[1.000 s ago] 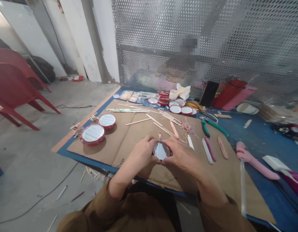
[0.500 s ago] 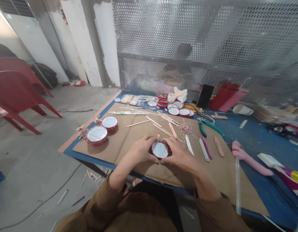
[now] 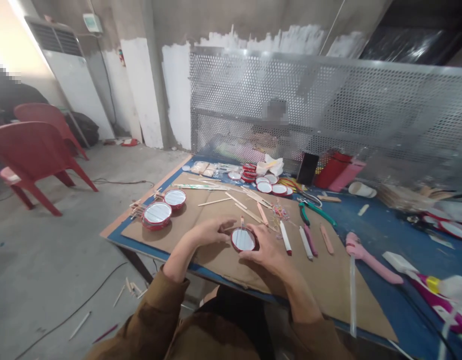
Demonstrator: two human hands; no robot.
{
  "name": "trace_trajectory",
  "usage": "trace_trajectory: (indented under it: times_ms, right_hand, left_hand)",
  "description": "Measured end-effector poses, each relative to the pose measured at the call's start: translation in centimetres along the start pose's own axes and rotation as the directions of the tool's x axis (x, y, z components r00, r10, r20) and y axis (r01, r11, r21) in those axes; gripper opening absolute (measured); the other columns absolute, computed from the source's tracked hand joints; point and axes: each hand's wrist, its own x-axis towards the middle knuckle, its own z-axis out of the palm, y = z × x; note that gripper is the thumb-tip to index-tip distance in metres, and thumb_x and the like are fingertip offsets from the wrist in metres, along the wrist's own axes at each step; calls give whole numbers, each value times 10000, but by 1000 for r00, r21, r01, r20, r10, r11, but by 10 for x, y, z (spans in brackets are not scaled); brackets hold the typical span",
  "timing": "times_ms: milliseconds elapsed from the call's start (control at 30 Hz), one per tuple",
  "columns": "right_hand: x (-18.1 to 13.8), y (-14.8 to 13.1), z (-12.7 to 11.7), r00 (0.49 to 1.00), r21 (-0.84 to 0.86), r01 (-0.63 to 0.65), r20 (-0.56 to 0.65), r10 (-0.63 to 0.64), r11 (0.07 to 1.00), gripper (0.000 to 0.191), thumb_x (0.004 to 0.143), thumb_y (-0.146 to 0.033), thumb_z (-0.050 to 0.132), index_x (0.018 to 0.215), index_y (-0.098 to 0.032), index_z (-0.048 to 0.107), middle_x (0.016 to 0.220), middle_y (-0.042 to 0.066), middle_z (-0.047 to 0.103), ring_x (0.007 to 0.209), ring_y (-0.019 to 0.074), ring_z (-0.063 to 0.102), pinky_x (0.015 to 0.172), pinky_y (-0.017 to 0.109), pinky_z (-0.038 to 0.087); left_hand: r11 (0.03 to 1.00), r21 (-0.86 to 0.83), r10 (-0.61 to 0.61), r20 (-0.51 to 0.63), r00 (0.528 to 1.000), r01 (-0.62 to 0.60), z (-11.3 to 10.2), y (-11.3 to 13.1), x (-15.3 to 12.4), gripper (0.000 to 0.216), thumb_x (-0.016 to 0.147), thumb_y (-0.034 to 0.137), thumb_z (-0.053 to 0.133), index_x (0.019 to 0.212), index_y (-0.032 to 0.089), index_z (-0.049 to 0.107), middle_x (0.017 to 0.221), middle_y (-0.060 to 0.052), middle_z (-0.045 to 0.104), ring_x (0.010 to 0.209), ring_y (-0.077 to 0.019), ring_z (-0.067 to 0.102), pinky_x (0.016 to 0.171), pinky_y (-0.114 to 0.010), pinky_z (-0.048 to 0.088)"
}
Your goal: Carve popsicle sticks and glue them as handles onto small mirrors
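Note:
A small round red drum [image 3: 243, 239] with a white face rests on the brown cardboard sheet [image 3: 328, 280]. A thin wooden stick [image 3: 242, 221] stands out of its far side. My right hand [image 3: 266, 247] curls round the drum's right and near rim. My left hand [image 3: 212, 230] lies to the left, its fingertips drawn together at the drum's far-left rim near the stick. Both sleeves are brown.
Two larger red drums [image 3: 157, 215] sit at the cardboard's left corner. Loose sticks [image 3: 249, 214], white and pink crayon-like sticks [image 3: 306, 236], green-handled pliers [image 3: 316, 212], red lids [image 3: 268, 187] and a pink tool [image 3: 371, 257] lie about the blue table [image 3: 396, 227]. Red chairs [image 3: 36, 150] stand left; a perforated metal screen [image 3: 328, 115] stands behind.
My head has tilted up, so more wall and screen show. My left hand has loosened from the drum's side to its far-left rim. The right hand keeps its hold.

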Motion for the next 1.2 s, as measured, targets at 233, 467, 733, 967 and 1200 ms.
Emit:
trace_trajectory:
  times_ms: [233,467,733,967,1200]
  right_hand:
    - [-4,-7,5,996,-17,-9,-92,7,1000,603,646,-509,683,1163,-243,524,1069,55,525,1040,240,490,848,331,363]
    - [-5,-12,2,995,-14,-38,-95,36,999,524,638,-489,688,1092,-257,568,999,41,529,961,224,520,780,303,385]
    - [-9,-16,7,982,-41,-38,-187,30,998,497,652,-495,672,1082,-268,568,956,47,533,975,251,509,776,326,388]
    - [-9,-18,16,967,-23,-86,-245,78,996,510,657,-518,655,1066,-230,555,950,69,544,938,265,520,781,354,386]
    - [-8,-18,17,966,23,-119,-227,121,993,548,655,-485,674,1118,-237,517,1011,73,555,982,271,519,798,359,386]
  left_hand:
    - [979,202,50,-53,997,-39,9,10,1,434,671,176,625,1103,146,609,973,-53,617,900,-186,545,793,-271,434]
    - [980,201,26,-105,994,-4,14,12,1,409,647,155,624,1054,182,634,1050,-45,600,903,-172,551,789,-259,446]
    - [994,-10,-106,-214,971,106,16,9,-5,544,683,186,604,1220,174,522,1183,-90,590,991,-208,573,851,-325,466]
    - [915,-340,-331,-319,888,219,21,9,-3,481,778,171,462,1259,153,464,1118,-99,610,710,-95,616,552,-178,470]
    - [839,-470,-485,-414,770,276,23,5,12,399,820,251,438,1194,114,474,867,-44,610,385,-11,472,307,-120,296]
